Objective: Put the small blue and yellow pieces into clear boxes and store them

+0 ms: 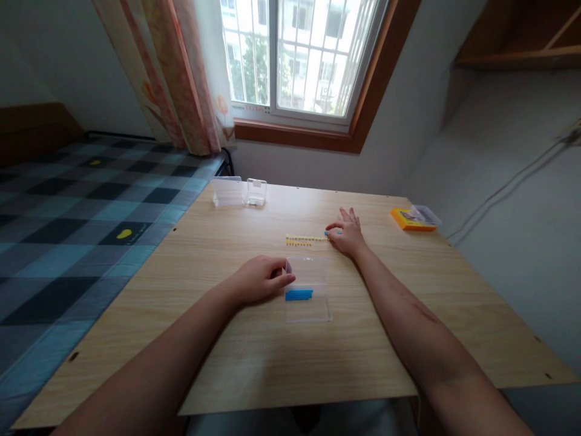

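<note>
Mid-table, before a barred window (304, 54): two bare hands at work on pale wood-grained board (218, 357). Left hand (265, 280) at the left side of an open clear case (308, 312), thumb and forefinger closed on its edge, the other fingers curled under. Inside the case, in the nearer half, a small bundle of blue sticks (298, 295) lies flat, side by side, toward the left wall.

Just beyond the case, two rows of small yellow pieces (306, 238) run left to right, the nearer row shorter. Right hand (347, 235) at the right end of the longer row: thumb and forefinger drawn nearly together, remaining fingers fanned upward. A blue piece (326, 233) shows at those fingertips (pinched or merely touched, cannot tell; the hand covers much of it).

Toward the far left edge of the table, two clear containers stand close together, a wider one (228, 192) and a smaller box (256, 192). Far right, near the table's edge: an orange box (413, 220), a clear lid (426, 214) resting against it. Left of the table, a bed with a checked cover (113, 206).
</note>
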A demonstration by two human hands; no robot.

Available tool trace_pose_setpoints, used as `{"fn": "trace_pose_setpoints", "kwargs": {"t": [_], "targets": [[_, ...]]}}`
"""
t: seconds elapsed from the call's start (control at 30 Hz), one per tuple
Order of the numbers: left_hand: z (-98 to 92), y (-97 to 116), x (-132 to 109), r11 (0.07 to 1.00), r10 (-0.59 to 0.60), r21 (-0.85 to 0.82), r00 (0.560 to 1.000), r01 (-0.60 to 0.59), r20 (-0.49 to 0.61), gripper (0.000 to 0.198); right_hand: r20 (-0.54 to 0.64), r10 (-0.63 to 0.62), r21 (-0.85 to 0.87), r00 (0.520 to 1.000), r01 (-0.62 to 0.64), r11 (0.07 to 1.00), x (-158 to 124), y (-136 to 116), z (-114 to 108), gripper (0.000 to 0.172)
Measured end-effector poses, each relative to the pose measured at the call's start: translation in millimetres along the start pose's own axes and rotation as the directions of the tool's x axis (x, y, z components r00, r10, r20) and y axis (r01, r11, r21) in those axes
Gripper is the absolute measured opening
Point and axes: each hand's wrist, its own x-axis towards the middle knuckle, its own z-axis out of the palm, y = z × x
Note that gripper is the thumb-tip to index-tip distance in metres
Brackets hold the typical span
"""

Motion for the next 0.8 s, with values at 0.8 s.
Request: {"fn": "trace_pose_setpoints", "kwargs": {"t": [0.8], "targets": [[1.4,-1.9,0.0,1.0,0.02,0.016,1.0,-0.02,-0.002,0.033,-0.005,0.028,0.061,1.0,-0.027,0.998,1.9,5.4,2.1,0.019]]}}
